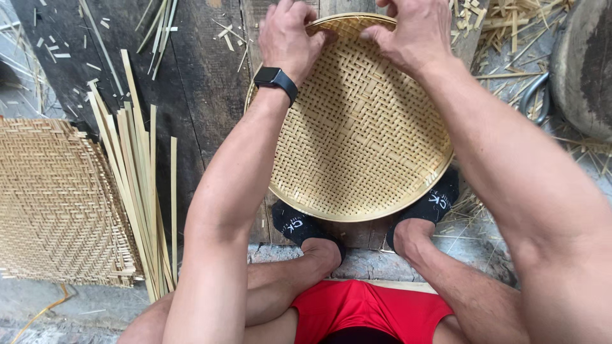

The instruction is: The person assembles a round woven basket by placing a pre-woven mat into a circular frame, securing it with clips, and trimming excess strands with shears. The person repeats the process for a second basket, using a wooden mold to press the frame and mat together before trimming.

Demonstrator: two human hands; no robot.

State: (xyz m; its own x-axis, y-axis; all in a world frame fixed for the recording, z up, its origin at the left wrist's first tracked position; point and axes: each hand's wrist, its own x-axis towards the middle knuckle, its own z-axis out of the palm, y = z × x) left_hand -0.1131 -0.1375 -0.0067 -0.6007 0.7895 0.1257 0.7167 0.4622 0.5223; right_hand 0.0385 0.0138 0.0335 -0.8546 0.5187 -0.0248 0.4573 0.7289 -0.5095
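A: Looking down from the head camera, what do the hands have?

B: Both are at the far rim of a round woven bamboo tray [357,121]. The left hand [288,35], with a black smartwatch [275,79] on its wrist, has its grip closed, fingers curled over the rim. The right hand [414,32] pinches the same rim just beside it, also closed on the tray.

A: Where does the tray sit?

B: On dark wooden planks [204,95], its near edge propped against the person's feet in black socks [299,226], so it looks slightly tilted. Red shorts [370,312] show at the near edge.

A: How would it handle?

B: I'd judge it light and fairly stiff thanks to the bound rim, with a thin, springy woven middle. The rim is the place to hold; pressing the weave could bend or split the strips.

A: Around it?

B: A flat woven bamboo mat [57,204] lies at the left, loose bamboo strips [137,185] between it and the left arm. Offcuts [510,25] litter the far right, near a dark round object [583,64] and metal handles [534,95], possibly shears.
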